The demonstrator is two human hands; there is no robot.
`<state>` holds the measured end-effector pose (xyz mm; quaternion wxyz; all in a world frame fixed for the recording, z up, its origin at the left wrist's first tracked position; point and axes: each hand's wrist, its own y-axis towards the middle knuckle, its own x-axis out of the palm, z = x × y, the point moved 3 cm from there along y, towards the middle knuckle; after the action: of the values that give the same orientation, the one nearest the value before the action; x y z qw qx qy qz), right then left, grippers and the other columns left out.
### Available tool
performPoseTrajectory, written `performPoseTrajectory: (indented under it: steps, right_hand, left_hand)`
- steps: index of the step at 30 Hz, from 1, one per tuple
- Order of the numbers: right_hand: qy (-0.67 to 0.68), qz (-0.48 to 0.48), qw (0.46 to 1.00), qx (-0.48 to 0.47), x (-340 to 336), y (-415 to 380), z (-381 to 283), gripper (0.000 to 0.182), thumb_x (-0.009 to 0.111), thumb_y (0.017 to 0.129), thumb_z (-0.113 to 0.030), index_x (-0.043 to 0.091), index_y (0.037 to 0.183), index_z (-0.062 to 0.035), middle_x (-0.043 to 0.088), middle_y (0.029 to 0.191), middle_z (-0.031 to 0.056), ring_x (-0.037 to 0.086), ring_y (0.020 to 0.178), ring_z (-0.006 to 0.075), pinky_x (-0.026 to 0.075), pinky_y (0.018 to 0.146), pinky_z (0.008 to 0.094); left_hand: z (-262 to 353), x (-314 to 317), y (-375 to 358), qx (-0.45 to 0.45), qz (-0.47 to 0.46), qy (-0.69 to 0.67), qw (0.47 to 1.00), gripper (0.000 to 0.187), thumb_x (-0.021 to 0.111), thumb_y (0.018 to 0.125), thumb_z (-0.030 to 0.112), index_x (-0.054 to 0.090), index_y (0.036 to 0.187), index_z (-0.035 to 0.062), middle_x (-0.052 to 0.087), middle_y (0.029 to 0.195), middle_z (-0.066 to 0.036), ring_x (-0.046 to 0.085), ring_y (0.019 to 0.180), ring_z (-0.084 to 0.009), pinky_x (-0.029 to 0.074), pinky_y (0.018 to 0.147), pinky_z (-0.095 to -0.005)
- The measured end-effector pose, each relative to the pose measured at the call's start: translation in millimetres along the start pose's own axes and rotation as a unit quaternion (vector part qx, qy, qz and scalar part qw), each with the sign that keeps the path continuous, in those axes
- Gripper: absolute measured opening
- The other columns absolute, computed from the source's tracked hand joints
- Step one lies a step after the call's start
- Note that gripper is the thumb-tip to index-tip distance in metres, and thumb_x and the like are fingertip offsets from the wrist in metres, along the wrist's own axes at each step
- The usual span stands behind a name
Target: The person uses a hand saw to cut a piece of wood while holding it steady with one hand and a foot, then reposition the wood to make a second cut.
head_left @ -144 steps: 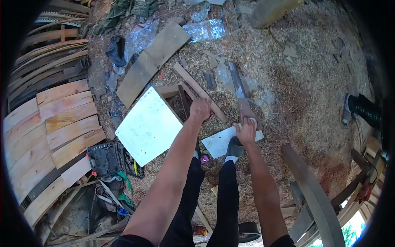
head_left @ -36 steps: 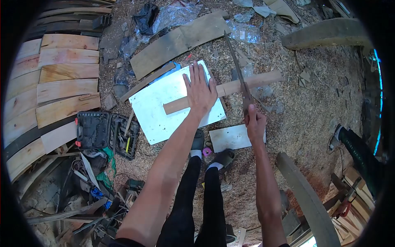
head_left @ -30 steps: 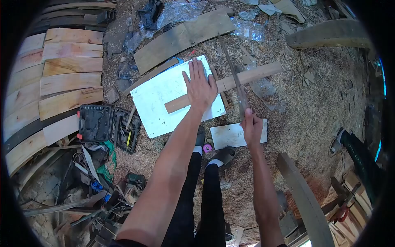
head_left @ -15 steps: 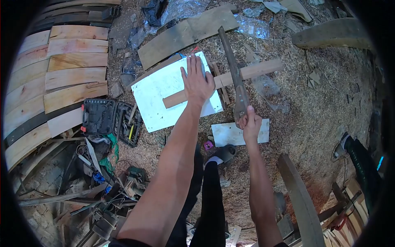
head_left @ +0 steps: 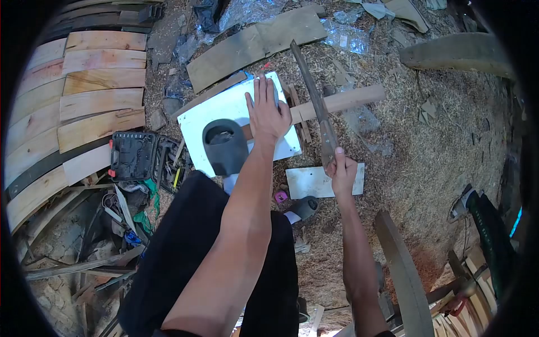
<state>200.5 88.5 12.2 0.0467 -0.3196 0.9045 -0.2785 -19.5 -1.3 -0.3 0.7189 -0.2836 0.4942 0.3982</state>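
Observation:
A long wooden plank (head_left: 355, 98) lies across a white board (head_left: 227, 104) and sticks out past its right side. My left hand (head_left: 268, 115) presses flat on the plank over the board, fingers stretched out and holding nothing. In my right hand (head_left: 342, 173) is the handle end of a dark, worn handsaw (head_left: 315, 95), its blade crossing the plank to the right of the board. My dark slip-on shoe (head_left: 225, 160) stands on the board and covers the plank's near end. Below my right hand lies a smaller white board (head_left: 297, 182).
Curved boards (head_left: 104, 84) are stacked at left, above an open black tool case (head_left: 133, 157). A wide board (head_left: 252, 48) lies beyond the white one, and a curved beam (head_left: 401, 269) at lower right. Another person's leg (head_left: 485, 230) shows at right. Wood shavings cover the ground.
My foot has come up onto the white board, over the plank's end. The handsaw's far tip has swung slightly left. My left hand stays on the plank.

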Motion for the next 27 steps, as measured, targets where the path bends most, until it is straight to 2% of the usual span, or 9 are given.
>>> performPoseTrajectory:
  steps: [5, 8, 12, 14, 18, 21, 23, 24, 27]
  right_hand:
    - [-0.015, 0.032, 0.999, 0.018, 10.4, -5.4, -10.2, 0.059, 0.054, 0.100, -0.037, 0.037, 0.049, -0.0107, 0.035, 0.046, -0.0053, 0.031, 0.041, 0.0053, 0.019, 0.040, 0.0271]
    - [-0.018, 0.041, 0.999, 0.006, 17.4, -9.0, -7.5, 0.059, 0.054, 0.099, -0.038, 0.039, 0.049, -0.0099, 0.036, 0.047, -0.0053, 0.031, 0.043, 0.0052, 0.020, 0.041, 0.0274]
    - [-0.049, 0.052, 0.997, -0.014, 18.9, -11.9, -5.0, 0.059, 0.054, 0.099, -0.039, 0.042, 0.050, -0.0089, 0.038, 0.047, -0.0053, 0.033, 0.045, 0.0055, 0.022, 0.043, 0.0286]
    - [-0.110, 0.031, 0.993, -0.026, 18.7, -13.9, -5.8, 0.059, 0.055, 0.099, -0.038, 0.045, 0.052, -0.0043, 0.038, 0.048, -0.0047, 0.031, 0.047, 0.0067, 0.023, 0.044, 0.0307]
    - [-0.198, 0.030, 0.976, -0.084, 29.3, -22.0, -13.8, 0.056, 0.056, 0.098, -0.036, 0.049, 0.056, 0.0014, 0.034, 0.046, -0.0001, 0.030, 0.047, 0.0083, 0.023, 0.043, 0.0333]
    - [-0.258, 0.024, 0.958, -0.123, 34.7, -32.9, -21.8, 0.052, 0.058, 0.097, -0.033, 0.053, 0.061, 0.0046, 0.031, 0.046, 0.0051, 0.029, 0.045, 0.0109, 0.025, 0.042, 0.0360]
    - [-0.297, 0.002, 0.945, -0.135, 38.9, -39.6, -24.1, 0.049, 0.059, 0.096, -0.032, 0.056, 0.063, 0.0040, 0.033, 0.045, 0.0093, 0.030, 0.041, 0.0161, 0.027, 0.042, 0.0376]
    - [-0.320, -0.002, 0.936, -0.144, 40.8, -43.5, -28.3, 0.047, 0.060, 0.095, -0.031, 0.059, 0.064, 0.0033, 0.038, 0.045, 0.0128, 0.034, 0.039, 0.0225, 0.030, 0.042, 0.0387]
    - [-0.314, 0.009, 0.940, -0.131, 38.7, -50.7, -24.7, 0.045, 0.061, 0.094, -0.030, 0.060, 0.064, 0.0028, 0.043, 0.046, 0.0155, 0.040, 0.038, 0.0265, 0.033, 0.043, 0.0395]
  left_hand:
    - [-4.4, -0.5, 1.0, 0.003, -0.015, -0.004, 1.000, 0.067, 0.046, 0.086, 0.029, 0.036, 0.143, -0.0036, 0.025, 0.156, -0.019, 0.017, 0.147, -0.0305, 0.011, 0.118, -0.0527]
    - [-7.0, 0.5, 2.0, 0.034, -0.015, -0.022, 0.999, 0.072, 0.049, 0.087, 0.039, 0.035, 0.143, -0.0037, 0.025, 0.155, -0.020, 0.017, 0.147, -0.0321, 0.009, 0.118, -0.0523]
    - [-3.9, -7.1, -3.0, 0.075, -0.023, -0.019, 0.997, 0.072, 0.052, 0.088, 0.040, 0.035, 0.144, -0.0033, 0.027, 0.155, -0.019, 0.019, 0.146, -0.0342, 0.012, 0.117, -0.0523]
    - [-2.9, -9.2, -6.3, 0.106, -0.044, -0.036, 0.993, 0.077, 0.053, 0.087, 0.044, 0.033, 0.145, -0.0031, 0.026, 0.155, -0.019, 0.018, 0.146, -0.0346, 0.012, 0.118, -0.0514]
    - [-5.0, -7.3, -6.2, 0.106, -0.047, -0.026, 0.993, 0.080, 0.054, 0.086, 0.046, 0.032, 0.146, -0.0030, 0.026, 0.156, -0.019, 0.018, 0.146, -0.0349, 0.012, 0.117, -0.0510]
    - [-5.9, -4.0, -7.5, 0.112, -0.038, -0.023, 0.993, 0.080, 0.055, 0.085, 0.044, 0.032, 0.146, -0.0027, 0.026, 0.155, -0.019, 0.019, 0.146, -0.0351, 0.012, 0.117, -0.0507]
    - [-7.6, -4.4, -6.3, 0.118, -0.035, -0.010, 0.992, 0.079, 0.056, 0.084, 0.042, 0.033, 0.145, -0.0021, 0.027, 0.155, -0.019, 0.020, 0.145, -0.0352, 0.014, 0.117, -0.0504]
    - [-7.9, -4.1, -5.7, 0.121, -0.027, -0.012, 0.992, 0.078, 0.056, 0.083, 0.041, 0.034, 0.145, -0.0010, 0.027, 0.155, -0.018, 0.020, 0.145, -0.0351, 0.015, 0.117, -0.0507]
    - [-7.9, -3.1, -5.2, 0.120, -0.030, -0.010, 0.992, 0.078, 0.057, 0.082, 0.040, 0.034, 0.145, -0.0004, 0.027, 0.155, -0.017, 0.020, 0.145, -0.0349, 0.015, 0.117, -0.0511]
